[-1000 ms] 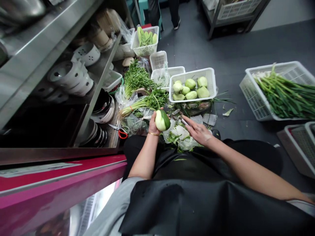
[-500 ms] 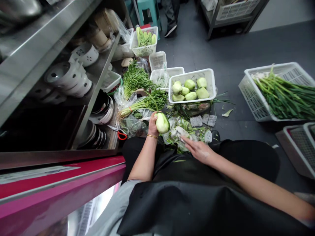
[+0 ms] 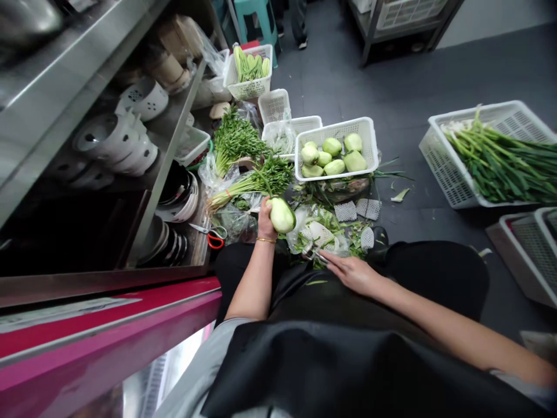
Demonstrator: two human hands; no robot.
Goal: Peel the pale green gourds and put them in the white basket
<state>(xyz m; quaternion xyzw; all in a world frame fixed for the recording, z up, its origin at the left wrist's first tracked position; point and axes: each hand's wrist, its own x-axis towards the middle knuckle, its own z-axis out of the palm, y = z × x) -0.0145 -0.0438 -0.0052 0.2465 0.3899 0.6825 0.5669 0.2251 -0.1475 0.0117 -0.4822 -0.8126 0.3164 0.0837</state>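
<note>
My left hand (image 3: 265, 222) is wrapped round a partly peeled gourd (image 3: 282, 215), oval and pale green, with a strip of darker skin along its right side. Lower and to the right, my right hand (image 3: 354, 274) grips a metal peeler (image 3: 314, 253), its head apart from the gourd and over the scraps. Green peelings (image 3: 328, 220) and a clear plastic bag lie on the floor below my hands. In front, a white basket (image 3: 337, 176) holds several pale green gourds (image 3: 334, 168).
Bundled leafy greens (image 3: 237, 139) lie ahead on the left. Red-handled scissors (image 3: 215, 238) rest by the metal shelf (image 3: 174, 136), which holds white pots and bowls. A basket of long green stalks (image 3: 505, 157) stands right. Another person's legs (image 3: 299, 23) show at the back.
My right hand has moved slightly down, and the peeler, blurred before, now shows clearly. The gourd has turned a little in my left hand, with less dark skin showing.
</note>
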